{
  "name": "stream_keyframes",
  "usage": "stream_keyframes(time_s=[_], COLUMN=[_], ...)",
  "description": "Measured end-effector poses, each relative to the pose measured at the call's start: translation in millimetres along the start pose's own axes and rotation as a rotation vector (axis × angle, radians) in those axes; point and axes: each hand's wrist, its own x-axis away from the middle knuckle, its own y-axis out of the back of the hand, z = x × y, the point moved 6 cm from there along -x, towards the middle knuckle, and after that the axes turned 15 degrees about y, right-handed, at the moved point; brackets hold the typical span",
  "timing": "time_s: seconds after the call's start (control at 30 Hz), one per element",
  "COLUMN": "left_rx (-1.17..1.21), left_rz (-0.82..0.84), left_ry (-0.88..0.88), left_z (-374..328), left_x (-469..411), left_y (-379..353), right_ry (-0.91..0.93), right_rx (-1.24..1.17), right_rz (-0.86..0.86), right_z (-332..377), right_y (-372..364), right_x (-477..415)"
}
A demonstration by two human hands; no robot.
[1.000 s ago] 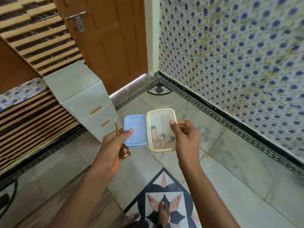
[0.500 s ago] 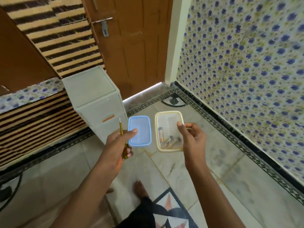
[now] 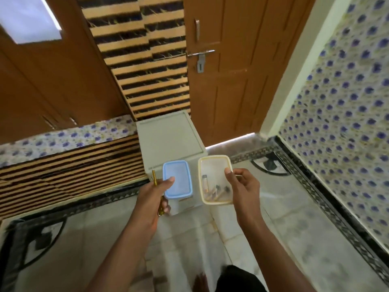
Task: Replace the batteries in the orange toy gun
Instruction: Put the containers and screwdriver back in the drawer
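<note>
My left hand (image 3: 152, 198) holds a blue plastic lid (image 3: 177, 179) with the thumb on top, and a yellow-handled screwdriver (image 3: 155, 179) runs through the same fist. My right hand (image 3: 242, 186) grips the right rim of a clear, cream-rimmed container (image 3: 213, 167). Several batteries (image 3: 212, 189) and small parts lie in its near end. Both are carried in the air above the floor. No orange toy gun is in view.
A white plastic drawer unit (image 3: 170, 133) stands straight ahead against a brown door (image 3: 227, 70) and a striped wall panel. A tiled wall (image 3: 341, 114) closes off the right side. Marble floor (image 3: 284, 234) with a black border lies below; my foot (image 3: 201, 282) shows at the bottom.
The view has tilted up and moved closer to the drawer unit and door. Both hands keep the same hold on lid, screwdriver and container.
</note>
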Motion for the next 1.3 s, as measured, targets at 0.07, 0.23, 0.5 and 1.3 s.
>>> stream_keyframes(time_s=[0.07,0.23,0.5,1.3], left_rx=[0.031,0.071,0.035,-0.430], left_rz=[-0.028,-0.092,-0.138,-0.493], left_ry=[0.013,0.043,0.130,0.154], left_z=[-17,-57,-106,-91], left_x=[-24,-97,-234,-436], left_y=[6,8,-9,24], right_ry=[-0.013,-0.022,-0.065,-0.057], right_rx=[-0.002,0.025,0.134,0.647], right_rz=[0.041,0.115,0.194,0.330], right_z=[-6,-30,-98,-223], right_y=[-32,-99,-178,-283], right_x=[-27,-101,-223,-341])
